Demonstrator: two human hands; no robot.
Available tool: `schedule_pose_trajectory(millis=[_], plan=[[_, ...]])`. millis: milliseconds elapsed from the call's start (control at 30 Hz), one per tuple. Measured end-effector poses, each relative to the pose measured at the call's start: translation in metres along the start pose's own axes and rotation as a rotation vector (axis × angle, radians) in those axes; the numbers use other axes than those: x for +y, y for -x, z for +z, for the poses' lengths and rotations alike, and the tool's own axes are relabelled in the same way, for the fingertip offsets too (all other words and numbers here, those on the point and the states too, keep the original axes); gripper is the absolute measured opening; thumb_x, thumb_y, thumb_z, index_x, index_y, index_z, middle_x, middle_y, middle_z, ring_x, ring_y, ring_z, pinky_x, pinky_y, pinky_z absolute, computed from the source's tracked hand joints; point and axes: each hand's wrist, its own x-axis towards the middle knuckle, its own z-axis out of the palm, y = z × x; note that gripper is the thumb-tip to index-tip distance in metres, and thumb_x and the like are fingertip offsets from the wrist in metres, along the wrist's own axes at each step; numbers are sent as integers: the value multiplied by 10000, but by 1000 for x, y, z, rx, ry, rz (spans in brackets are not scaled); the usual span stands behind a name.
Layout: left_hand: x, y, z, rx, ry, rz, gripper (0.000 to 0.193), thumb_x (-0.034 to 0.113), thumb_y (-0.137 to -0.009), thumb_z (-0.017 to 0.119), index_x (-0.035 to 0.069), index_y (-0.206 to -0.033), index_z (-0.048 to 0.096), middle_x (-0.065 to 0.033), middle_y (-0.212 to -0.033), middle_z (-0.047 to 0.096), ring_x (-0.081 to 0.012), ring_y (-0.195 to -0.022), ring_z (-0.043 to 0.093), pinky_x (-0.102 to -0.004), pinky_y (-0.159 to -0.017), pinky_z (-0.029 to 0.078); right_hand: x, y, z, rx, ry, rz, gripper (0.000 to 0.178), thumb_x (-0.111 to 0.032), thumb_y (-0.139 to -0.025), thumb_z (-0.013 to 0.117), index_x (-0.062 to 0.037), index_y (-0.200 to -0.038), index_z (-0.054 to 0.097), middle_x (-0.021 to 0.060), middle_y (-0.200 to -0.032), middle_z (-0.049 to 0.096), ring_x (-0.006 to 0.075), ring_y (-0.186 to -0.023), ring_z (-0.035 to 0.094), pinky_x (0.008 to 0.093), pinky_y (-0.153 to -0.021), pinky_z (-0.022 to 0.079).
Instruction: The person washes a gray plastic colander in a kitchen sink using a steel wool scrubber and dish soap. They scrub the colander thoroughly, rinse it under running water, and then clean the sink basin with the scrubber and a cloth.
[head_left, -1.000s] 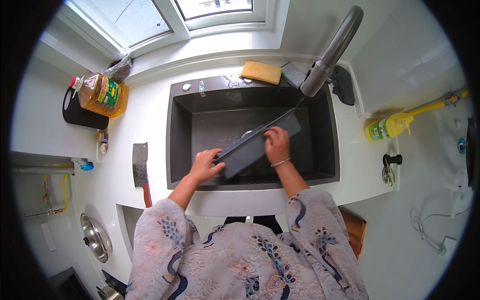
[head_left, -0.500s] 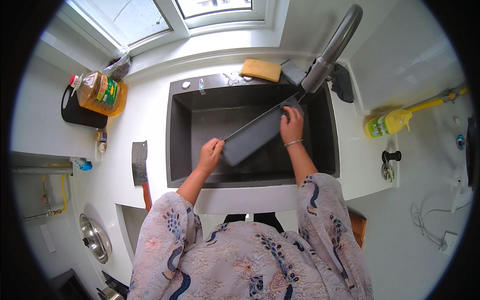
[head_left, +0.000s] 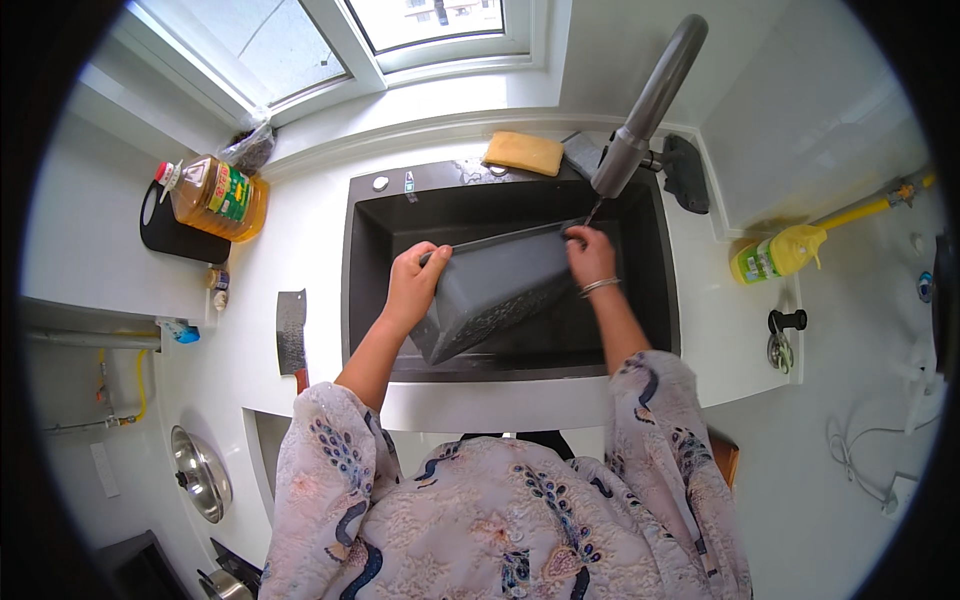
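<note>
A grey rectangular plastic bin (head_left: 505, 280) is held tilted over the dark sink (head_left: 645, 300), its speckled, wet-looking underside toward me. My left hand (head_left: 410, 285) grips the rim at its left end, fingers closed. At the right end, my right hand (head_left: 590, 255) is closed on the rim's corner, just below the faucet (head_left: 625, 155). A thin stream of water falls from the spout beside those fingers. The inside of the bin faces away and is hidden.
Behind the sink lie a yellow sponge (head_left: 524, 153) and a grey pad (head_left: 582, 156). A cleaver (head_left: 291, 335) rests on the left counter, with an oil jug (head_left: 215, 197) farther back. A yellow detergent bottle (head_left: 780, 253) stands at the right.
The bin has tipped so that more of its underside shows. My left hand has risen slightly. My right hand has moved from the bin's side to its corner under the water.
</note>
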Motion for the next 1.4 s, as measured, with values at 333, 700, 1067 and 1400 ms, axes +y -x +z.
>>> schedule_pose_trajectory(millis=[333,700,1067,1400], plan=[[54,-34,35,-200,-142,13,320,256,-892,570,-43,-781,561,-102,-587,460,-138,-578,423,-315,-554,389,-27,9,-12,119,-94,-59,115,-35,-734,556,-46,-821,631,139,-831,612,312,-836,583,386,-763,478],[-29,27,28,7,-193,89,322,236,-898,526,-1,-690,465,-155,-591,410,-229,-523,381,-346,-508,359,41,6,-29,104,-226,207,144,-97,-756,589,-54,-885,638,117,-845,641,261,-812,621,347,-739,487],[-70,53,-2,70,-290,134,348,248,-909,519,4,-669,450,-186,-605,416,-362,-549,426,-384,-512,367,-87,31,-4,-35,-353,-89,111,-27,-746,573,-40,-837,637,116,-857,628,256,-832,609,320,-746,488],[-72,55,-1,92,-224,87,341,228,-929,491,-9,-689,440,-168,-603,379,-294,-526,354,-357,-505,354,-164,54,-2,-45,-385,-393,121,5,-711,572,-57,-806,615,103,-859,574,283,-865,562,343,-769,460]])
